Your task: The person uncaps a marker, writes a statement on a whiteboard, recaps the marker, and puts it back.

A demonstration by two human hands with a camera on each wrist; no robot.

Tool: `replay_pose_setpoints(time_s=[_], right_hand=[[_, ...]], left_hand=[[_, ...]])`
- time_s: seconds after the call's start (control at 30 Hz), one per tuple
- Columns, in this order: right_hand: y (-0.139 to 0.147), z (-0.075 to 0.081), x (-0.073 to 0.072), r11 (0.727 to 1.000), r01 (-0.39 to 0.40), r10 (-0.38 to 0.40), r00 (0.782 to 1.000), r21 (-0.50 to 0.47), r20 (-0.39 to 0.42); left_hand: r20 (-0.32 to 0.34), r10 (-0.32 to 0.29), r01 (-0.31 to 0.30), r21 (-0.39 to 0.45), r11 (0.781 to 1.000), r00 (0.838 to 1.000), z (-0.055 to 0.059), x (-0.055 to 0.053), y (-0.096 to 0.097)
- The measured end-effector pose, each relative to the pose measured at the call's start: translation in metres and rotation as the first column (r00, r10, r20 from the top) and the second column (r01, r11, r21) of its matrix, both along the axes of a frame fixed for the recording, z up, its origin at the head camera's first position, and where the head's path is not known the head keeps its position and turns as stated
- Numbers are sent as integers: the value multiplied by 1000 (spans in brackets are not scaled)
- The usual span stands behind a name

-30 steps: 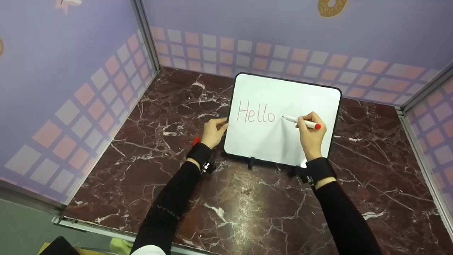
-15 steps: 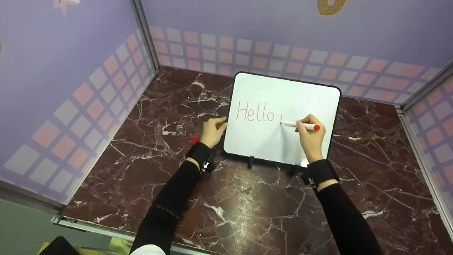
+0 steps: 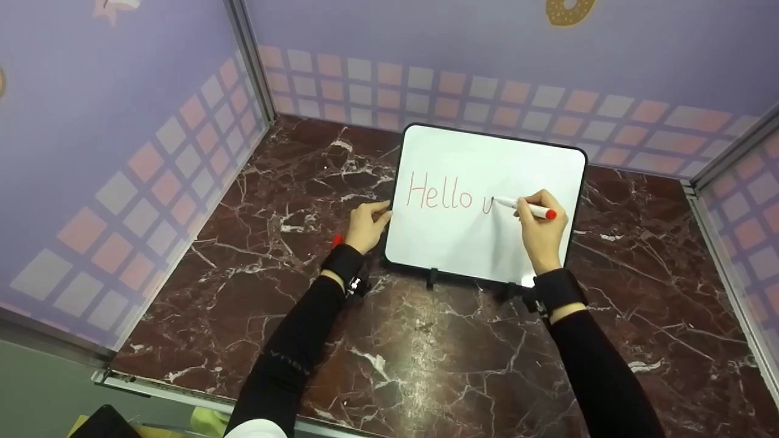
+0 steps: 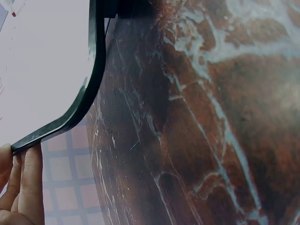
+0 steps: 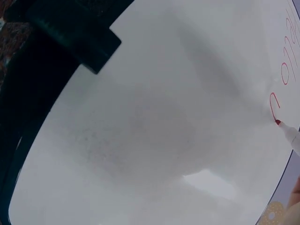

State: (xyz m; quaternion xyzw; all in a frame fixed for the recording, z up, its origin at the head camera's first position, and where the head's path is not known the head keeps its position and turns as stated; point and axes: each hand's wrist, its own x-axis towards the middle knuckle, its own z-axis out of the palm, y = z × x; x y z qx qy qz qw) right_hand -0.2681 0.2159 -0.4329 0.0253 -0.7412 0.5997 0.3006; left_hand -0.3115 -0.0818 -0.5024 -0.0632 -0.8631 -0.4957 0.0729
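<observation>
A white marker (image 3: 529, 208) with a red end is pinched between the thumb and fingers of my right hand (image 3: 543, 234). Its tip meets the whiteboard (image 3: 453, 243), right of the red word "Hello", at the end of a small u-shaped red stroke. In the right wrist view the marker's red tip (image 5: 278, 122) touches that stroke. My left hand (image 3: 366, 228) grips the board's left edge; in the left wrist view, fingers (image 4: 32, 176) lie behind the black frame (image 4: 93, 75) and the thumb is in front. The board leans back on a black stand (image 3: 432, 279).
A red marker cap (image 3: 337, 241) shows beside the left wrist on the dark red marbled table (image 3: 426, 353). Purple panels with pastel squares (image 3: 420, 79) wall in the back and sides. Below the table's front edge lie yellow and black items (image 3: 109, 423).
The marker tip has gone down and then up to the right, leaving a red u-shaped stroke after "Hello". My right hand has shifted slightly right. My left hand has stayed on the edge.
</observation>
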Motion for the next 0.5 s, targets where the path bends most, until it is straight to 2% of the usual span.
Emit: replay_pose_setpoints(time_s=[0.27, 0.5], right_hand=[[5, -3, 4, 1000, -24, 24, 1000, 4, 19], [9, 0, 2, 999, 24, -24, 999, 22, 24]], left_hand=[[-5, -6, 6, -2, 1000, 1000, 0, -1, -1], [8, -11, 11, 16, 1000, 1000, -1, 0, 0]])
